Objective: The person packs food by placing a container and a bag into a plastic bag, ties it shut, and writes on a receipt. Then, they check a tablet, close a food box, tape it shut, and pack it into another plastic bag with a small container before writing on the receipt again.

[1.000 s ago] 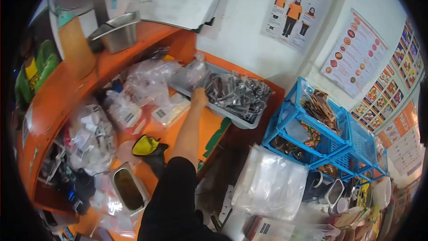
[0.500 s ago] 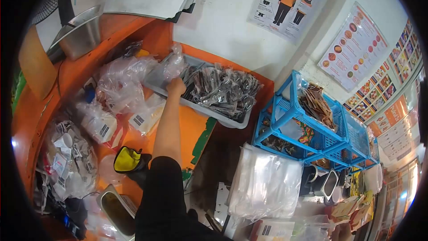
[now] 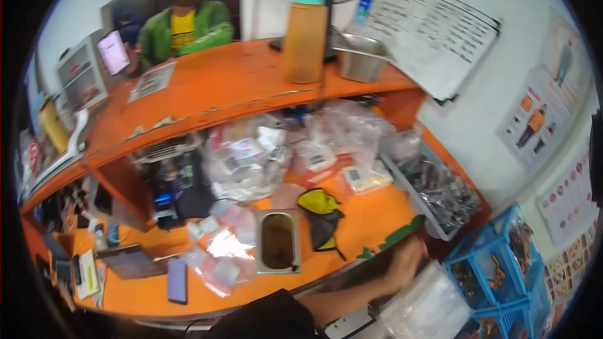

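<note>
My left hand point(image 3: 407, 265), blurred by motion, is at the right end of the bare forearm that comes out of a black sleeve point(image 3: 267, 319). It is just past the counter's front edge, above a stack of clear plastic bags point(image 3: 427, 307). Its fingers are smeared, and I cannot tell if anything is in them. Beyond the hand stands a grey tray point(image 3: 411, 191) filled with plastic-wrapped dark packets point(image 3: 449, 194). To the left on the orange counter point(image 3: 364, 213) lie a black and yellow pouch point(image 3: 321, 216) and a metal container point(image 3: 259, 238) with dark contents. My right hand is out of view.
Blue plastic baskets point(image 3: 496, 263) stand at the right. A raised orange shelf point(image 3: 213, 97) carries an orange squeeze bottle point(image 3: 304, 44) and a steel pan point(image 3: 363, 56). Behind it is a person in a green jacket point(image 3: 217, 28). A purple phone point(image 3: 177, 281) lies at the counter's front left.
My left hand has come away from the grey tray and moved towards me, near the plastic bag stack. The view has swung left, bringing in the shelf, the person and the left counter.
</note>
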{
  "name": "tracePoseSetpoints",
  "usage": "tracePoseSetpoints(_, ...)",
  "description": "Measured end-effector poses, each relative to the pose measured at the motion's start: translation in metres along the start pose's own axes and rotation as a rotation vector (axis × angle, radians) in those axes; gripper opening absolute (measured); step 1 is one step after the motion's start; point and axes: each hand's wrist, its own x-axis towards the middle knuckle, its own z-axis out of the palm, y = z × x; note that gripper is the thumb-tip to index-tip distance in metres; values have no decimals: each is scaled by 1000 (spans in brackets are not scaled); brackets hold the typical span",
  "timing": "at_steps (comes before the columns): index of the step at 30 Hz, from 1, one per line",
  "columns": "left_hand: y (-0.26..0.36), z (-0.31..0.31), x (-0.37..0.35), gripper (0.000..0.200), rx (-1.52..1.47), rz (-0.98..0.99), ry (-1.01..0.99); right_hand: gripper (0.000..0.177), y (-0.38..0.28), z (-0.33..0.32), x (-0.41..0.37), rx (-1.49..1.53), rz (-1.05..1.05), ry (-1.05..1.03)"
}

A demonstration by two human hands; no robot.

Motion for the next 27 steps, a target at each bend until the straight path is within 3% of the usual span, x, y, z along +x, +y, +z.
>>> tracePoseSetpoints(1, -1, 1, -42, 15, -453, -114, -162, 50, -17, 24, -1, 142, 10, -146)
tracePoseSetpoints(2, 10, -12, -73, 11, -23, 240, -208, 49, -20, 45, -11, 333, 71, -265)
tracePoseSetpoints(3, 53, -50, -76, 9, 67, 177, -615, 49, -25, 63, -20, 516, 133, -385)
tracePoseSetpoints(4, 79, -72, -80, 9, 67, 123, -681, 44, -41, 74, -28, 645, 210, -452)
tracePoseSetpoints(5, 87, -95, -83, 9, 100, 116, -658, 40, -59, 85, -34, 777, 292, -517)
tracePoseSetpoints(7, 101, -141, -86, 12, 193, -162, -679, 36, -77, 110, -53, 891, 189, -580)
tracePoseSetpoints(9, 116, -192, -72, 14, 329, -93, -647, 33, -96, 131, -61, 1001, 72, -636)
tracePoseSetpoints(10, 125, -220, -60, 16, 434, -27, -642, 33, -105, 141, -62, 1070, 130, -590)
tracePoseSetpoints(12, 146, -288, -22, 19, 834, 177, -249, 36, -131, 161, -50, 1167, 158, -458)
tracePoseSetpoints(13, 181, -320, 3, 22, 915, 232, -36, 36, -144, 167, -44, 1131, 281, -496)
tracePoseSetpoints(14, 183, -358, 23, 25, 1002, 400, 178, 36, -152, 181, -37, 1081, 299, -504)
tracePoseSetpoints(15, 209, -384, 43, 29, 1195, 433, 421, 36, -162, 194, -33, 1025, 314, -510)
tracePoseSetpoints(16, 223, -407, 63, 31, 1298, 461, 568, 36, -182, 202, -31, 1019, 300, -525)
tracePoseSetpoints(17, 229, -425, 77, 34, 1396, 493, 718, 35, -206, 211, -25, 998, 71, -566)
tracePoseSetpoints(18, 225, -437, 83, 34, 1391, 492, 739, 35, -225, 222, -22, 970, -159, -598)
tracePoseSetpoints(20, 216, -465, 99, 34, 1569, 375, 676, 29, -254, 240, -38, 1070, -24, -814)
tracePoseSetpoints(21, 210, -473, 102, 34, 1561, 381, 688, 27, -285, 236, -49, 1196, 39, -944)
tracePoseSetpoints(22, 201, -478, 102, 32, 1563, 455, 699, 27, -306, 241, -55, 1193, 24, -938)
tracePoseSetpoints(24, 189, -486, 104, 27, 1622, 584, 749, 24, -334, 249, -64, 1117, -517, -1202)
tracePoseSetpoints(25, 184, -488, 104, 27, 1612, 547, 762, 23, -339, 251, -68, 1046, -780, -1345)
tracePoseSetpoints(27, 177, -490, 109, 28, 1600, 664, 811, 22, -343, 261, -78, 1063, -771, -1437)
